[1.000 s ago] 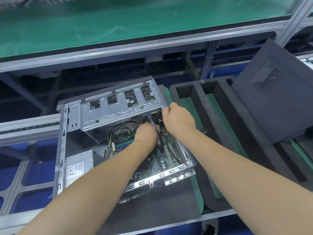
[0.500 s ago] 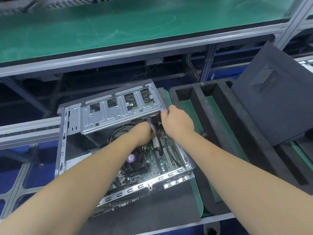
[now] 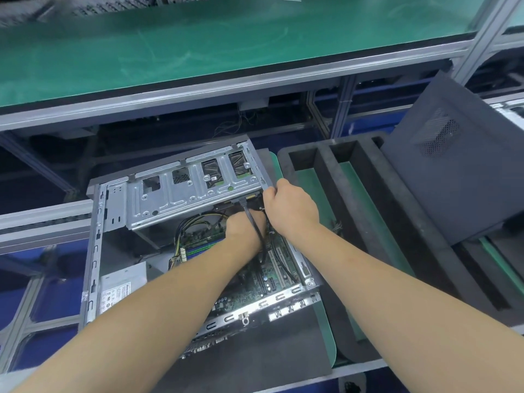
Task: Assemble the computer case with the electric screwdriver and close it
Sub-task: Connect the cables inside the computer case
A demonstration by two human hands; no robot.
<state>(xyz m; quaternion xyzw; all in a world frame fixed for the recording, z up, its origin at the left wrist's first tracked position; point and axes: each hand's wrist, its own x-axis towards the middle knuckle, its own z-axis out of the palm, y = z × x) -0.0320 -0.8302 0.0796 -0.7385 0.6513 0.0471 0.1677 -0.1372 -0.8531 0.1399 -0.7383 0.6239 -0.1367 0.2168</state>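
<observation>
L hand (image 3: 245, 226) back under perforated steel cage (image 3: 192, 188).

Both forearms outstretched, left hand (image 3: 246, 231) curled and low, right hand (image 3: 292, 211) clenched beside it.

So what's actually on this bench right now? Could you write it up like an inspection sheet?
Surface: dark mat under the case, on a metal-framed bench.
Job's things: open computer case lying on its side, drive cage raised over the motherboard; dark side panel leans on the foam tray. Electric screwdriver: nothing seen.
Clutter: nothing seen.
Hands: right hand grips the drive cage's corner; left hand reaches beneath it, fingers hidden.
Cables: black cable crosses the left hand; yellow and black wires beside it.
Surroundings: green shelf above.
</observation>
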